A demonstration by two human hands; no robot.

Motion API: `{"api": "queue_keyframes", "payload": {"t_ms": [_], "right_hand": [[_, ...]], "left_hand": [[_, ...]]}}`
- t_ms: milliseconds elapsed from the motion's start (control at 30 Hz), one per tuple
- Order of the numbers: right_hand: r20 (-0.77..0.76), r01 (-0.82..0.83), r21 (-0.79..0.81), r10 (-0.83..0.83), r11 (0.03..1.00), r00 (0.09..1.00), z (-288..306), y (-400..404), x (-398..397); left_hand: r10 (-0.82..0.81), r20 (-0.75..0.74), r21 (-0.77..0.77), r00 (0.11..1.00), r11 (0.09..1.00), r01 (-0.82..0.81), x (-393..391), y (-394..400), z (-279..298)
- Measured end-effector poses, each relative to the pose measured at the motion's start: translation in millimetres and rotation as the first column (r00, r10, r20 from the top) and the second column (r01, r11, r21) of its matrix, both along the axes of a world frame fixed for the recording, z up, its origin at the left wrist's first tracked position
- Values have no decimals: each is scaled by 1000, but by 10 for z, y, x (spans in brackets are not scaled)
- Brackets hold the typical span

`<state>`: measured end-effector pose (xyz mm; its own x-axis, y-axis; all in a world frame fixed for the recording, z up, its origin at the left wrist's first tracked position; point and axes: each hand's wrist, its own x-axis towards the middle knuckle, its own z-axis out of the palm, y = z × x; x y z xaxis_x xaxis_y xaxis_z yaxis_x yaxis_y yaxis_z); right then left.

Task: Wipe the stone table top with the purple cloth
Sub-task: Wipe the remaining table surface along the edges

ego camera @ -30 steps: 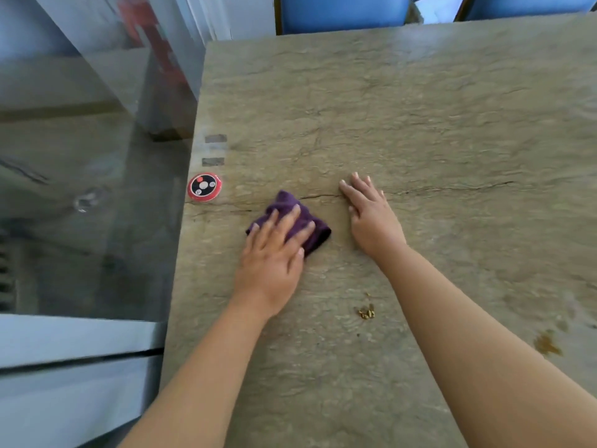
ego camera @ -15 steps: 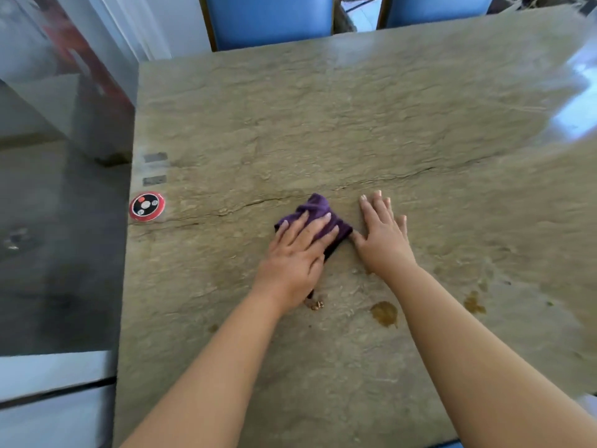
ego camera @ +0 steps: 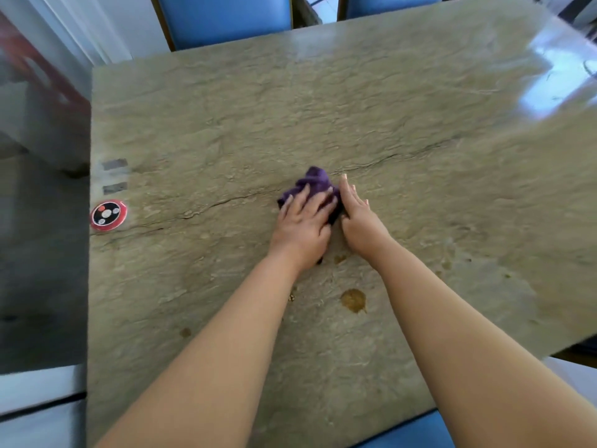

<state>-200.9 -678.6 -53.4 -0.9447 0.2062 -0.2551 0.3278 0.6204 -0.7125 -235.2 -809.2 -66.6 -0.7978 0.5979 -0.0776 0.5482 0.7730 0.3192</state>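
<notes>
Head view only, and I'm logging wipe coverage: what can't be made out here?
- Purple cloth: mostly under the left hand; its full extent is hidden.
- Stone table top: far right corner lost to glare, near edge cut off by the forearms.
- Round red disc: markings too small.
- Right hand: contact with the cloth unclear.

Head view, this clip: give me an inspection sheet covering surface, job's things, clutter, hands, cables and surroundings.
Surface: beige veined stone table top with a long dark crack; round brown stain near the forearms, smaller brown spots around it, glare at the far right corner.
Job's things: crumpled purple cloth lying on the crack line.
Clutter: round red and black disc and two grey strips at the table's left edge; small crumbs.
Hands: left hand presses flat on the cloth; right hand open, alongside it.
Cables: nothing seen.
Surroundings: blue chairs at the far side, grey floor left.
</notes>
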Motion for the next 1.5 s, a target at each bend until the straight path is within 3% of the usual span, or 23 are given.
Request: {"api": "queue_keyframes", "payload": {"t_ms": [67,133,200,267,433,533,600,733,800,867,933,1000,1067,1133,1267,1433,1500], "right_hand": [[14,33,-43,-33,999,999,89,-7,38],[39,61,-2,-61,998,997,168,-152,88],[7,122,102,-123,987,992,215,-454,155],[-73,172,237,-159,956,985,211,-810,217],[89,108,319,-143,941,986,39,-1294,179],[61,37,379,-64,925,996,-54,-1277,-3],[61,-6,369,-18,929,998,-56,-1295,-212],[26,-216,327,219,920,975,-40,-1752,-406],[-83,-429,284,468,857,880,-64,-2051,-244],[-164,-647,215,680,732,715,-96,-2134,-79],[-197,-726,126,734,676,650,-87,-1989,-146],[-183,-618,92,624,780,760,-92,-1863,-388],[-137,-455,187,482,871,866,-85,-1895,-614],[-97,-425,301,471,854,877,-78,-2113,-695],[-124,-603,320,663,731,739,-117,-2476,-263],[-167,-848,291,897,442,410,-108,-1995,548],[-164,-846,287,893,450,419,-75,-1677,569]], "left_hand": [[-45,34,23,998,999,44,201,-251,3],[-76,115,139,990,988,60,286,-499,68],[-56,174,317,983,948,-2,315,-721,166],[79,163,386,983,912,-138,344,-974,227],[458,115,334,881,818,-469,565,-1686,195],[638,70,250,767,733,-633,878,-2049,126],[677,35,193,735,717,-670,1117,-2198,64],[635,-12,170,772,763,-624,1401,-2298,1],[636,-22,195,772,760,-620,1411,-2295,15],[658,-2,248,753,730,-637,1382,-2284,37],[663,23,313,748,706,-635,1380,-2285,56],[658,28,372,752,692,-619,1391,-2305,62],[649,21,405,760,690,-600,1399,-2317,65],[646,11,430,764,686,-587,1401,-2324,52],[668,29,510,743,630,-586,1402,-2333,53],[767,138,579,626,450,-680,1565,-2351,133],[799,150,544,582,425,-724,1833,-2323,122]]}}
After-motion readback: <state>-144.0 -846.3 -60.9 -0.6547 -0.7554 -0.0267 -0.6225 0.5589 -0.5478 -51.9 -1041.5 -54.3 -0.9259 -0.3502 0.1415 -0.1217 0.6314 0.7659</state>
